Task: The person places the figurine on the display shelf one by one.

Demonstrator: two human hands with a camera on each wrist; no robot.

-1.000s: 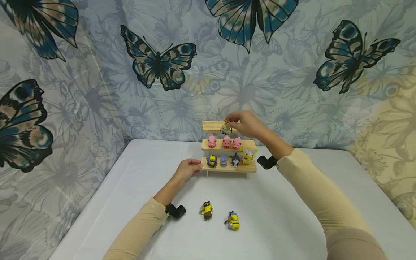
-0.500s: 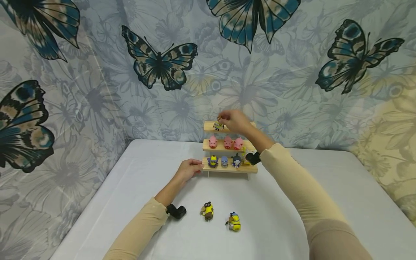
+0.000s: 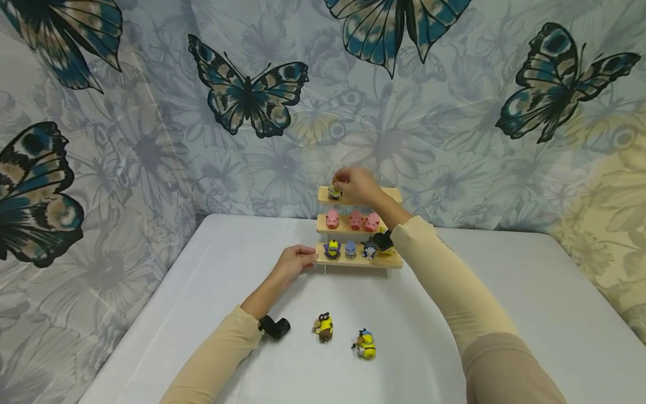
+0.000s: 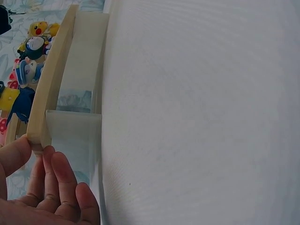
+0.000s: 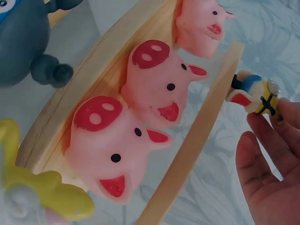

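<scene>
My right hand [image 3: 356, 184] pinches a small yellow minion figurine [image 5: 257, 93] by its head end. The figurine's feet are at the left end of the top step of a three-step wooden display shelf [image 3: 363, 264]. At the bottom step's left end, my left hand [image 3: 291, 262] grips the plank, thumb on one face and fingertips under the other, as the left wrist view shows. Pink pig figures [image 5: 157, 84] sit on the middle step. On the bottom step stand a caped minion [image 3: 332, 249], a small blue-grey figure [image 3: 350, 249], a dark-hooded figure [image 3: 369, 249] and a partly hidden yellow one.
Two more minion figurines lie on the white table in front of the shelf, one brown and yellow [image 3: 324, 327], one with a blue cap [image 3: 365, 344]. Butterfly-patterned cloth [image 3: 282, 168] hangs behind the table. The right wrist's black camera [image 3: 383, 241] hangs close to the bottom-step figures.
My right hand has carried the minion figurine leftward along the top step to its left end. The left hand keeps its grip on the bottom step.
</scene>
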